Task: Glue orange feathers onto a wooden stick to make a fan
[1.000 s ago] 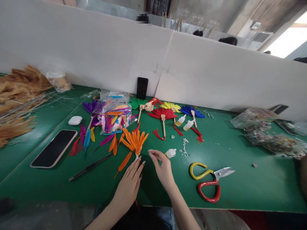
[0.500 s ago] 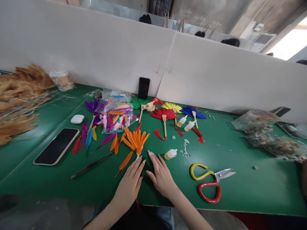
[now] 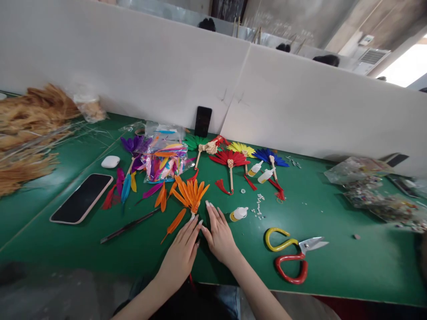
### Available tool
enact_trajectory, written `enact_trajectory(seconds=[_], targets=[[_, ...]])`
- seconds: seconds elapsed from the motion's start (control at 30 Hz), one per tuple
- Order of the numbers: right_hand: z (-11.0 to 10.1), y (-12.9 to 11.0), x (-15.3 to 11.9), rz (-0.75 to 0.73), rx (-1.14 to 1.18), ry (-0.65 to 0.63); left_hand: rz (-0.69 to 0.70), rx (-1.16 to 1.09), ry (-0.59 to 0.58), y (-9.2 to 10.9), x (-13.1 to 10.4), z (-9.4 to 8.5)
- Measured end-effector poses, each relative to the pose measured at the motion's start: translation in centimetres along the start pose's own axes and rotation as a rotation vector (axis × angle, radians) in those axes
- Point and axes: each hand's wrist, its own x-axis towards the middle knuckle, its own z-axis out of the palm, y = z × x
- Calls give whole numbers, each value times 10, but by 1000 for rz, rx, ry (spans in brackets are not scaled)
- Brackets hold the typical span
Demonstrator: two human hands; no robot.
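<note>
An orange feather fan (image 3: 190, 194) lies on the green table (image 3: 260, 275) in front of me. My left hand (image 3: 180, 249) rests palm down at its base, fingers stretched out and covering the handle. Close to the fan's right side, my right hand (image 3: 220, 235) lies flat with its fingers extended, holding nothing. Its thumb comes near my left fingertips. A small glue bottle (image 3: 238, 214) with a white cap lies just right of that hand. A loose orange feather (image 3: 173, 224) sits left of my left hand.
Scissors (image 3: 298, 253) with yellow and red handles lie at right. White beads (image 3: 258, 206) are scattered near the bottle. Finished fans, such as a red fan (image 3: 229, 160), line the back. A phone (image 3: 82, 200) and tweezers-like tool (image 3: 128, 226) lie left.
My right hand has shifted slightly left, closer to the fan and my left hand. The left hand stays over the handle. The camera view has shifted a little.
</note>
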Motion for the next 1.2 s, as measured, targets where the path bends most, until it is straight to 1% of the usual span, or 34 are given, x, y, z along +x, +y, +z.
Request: enact_trajectory(seconds=[0.1,0.17,0.23,0.33,0.4,0.47,0.57,0.67,0.77,0.83,0.87,0.93,1.03,1.1,1.2], targets=[[-5,1,-3,-92,21,-54,-11,1,-6,0,0,1],[-9,1,-10,-102,23,-84,-14,-1,-14,1,0,0],[-10,1,-13,-56,7,-70,-13,-2,-25,1,0,-1],[-2,-2,-4,13,-4,-3,-10,-4,-26,2,0,-2],[3,-4,4,7,14,20,-10,-10,-14,2,0,-1],[3,-6,6,-30,35,7,-8,-21,-2,2,0,-1],[-5,-6,-8,-69,46,-47,-5,-32,9,3,0,-2],[-10,-5,-21,-41,25,-73,-32,6,49,4,-1,-5],[-4,-6,-17,17,8,-13,-108,113,130,4,-2,-8],[2,-8,-8,51,10,38,-159,198,152,3,-2,-11],[5,-10,-5,59,15,52,-172,229,145,3,-1,-12],[7,-12,-2,51,29,55,-168,254,90,2,3,-15],[5,-13,-7,20,43,33,-126,261,-13,-1,11,-16],[2,-13,-13,11,51,24,-99,260,-61,-4,15,-15],[-1,-13,-20,14,72,35,-71,209,-55,-8,17,-15]])
